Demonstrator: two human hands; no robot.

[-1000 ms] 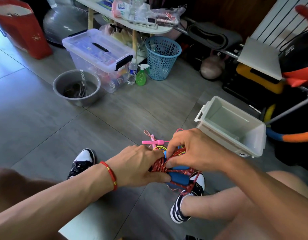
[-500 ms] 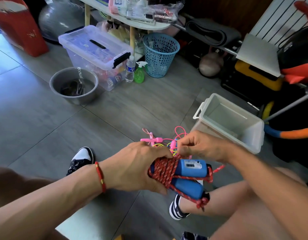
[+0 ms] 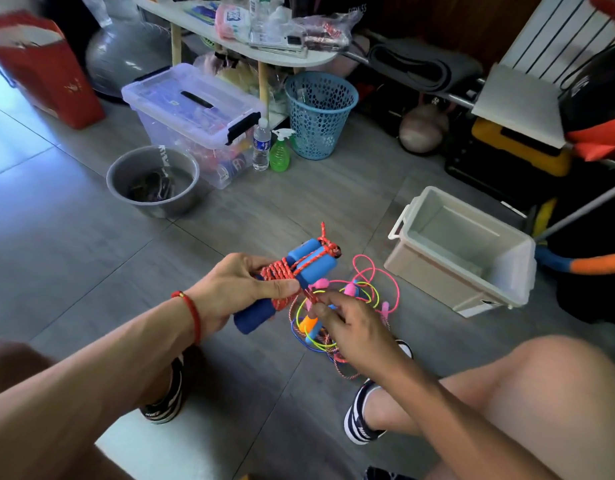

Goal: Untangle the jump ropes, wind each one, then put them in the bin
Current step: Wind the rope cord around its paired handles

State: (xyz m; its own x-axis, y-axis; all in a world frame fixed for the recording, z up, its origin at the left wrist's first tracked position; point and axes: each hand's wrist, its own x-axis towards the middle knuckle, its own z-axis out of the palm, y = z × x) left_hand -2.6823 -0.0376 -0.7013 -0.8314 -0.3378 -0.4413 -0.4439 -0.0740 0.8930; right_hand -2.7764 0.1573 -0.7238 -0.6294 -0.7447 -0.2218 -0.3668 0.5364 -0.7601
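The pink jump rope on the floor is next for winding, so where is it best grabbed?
Likely by a pink handle, coming from above with the right hand: the handles are rigid, while the pink cord loops loosely among the yellow and blue cords.

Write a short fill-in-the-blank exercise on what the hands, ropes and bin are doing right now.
1. The left hand grips the blue handles, which are wound with a ____ rope.
2. The right hand pinches the loose end of that rope between its ____.
3. The white bin on the floor holds ____ ropes so far.
4. The pink and yellow ropes lie tangled on the ____.

Missing words: red; fingers; no; floor
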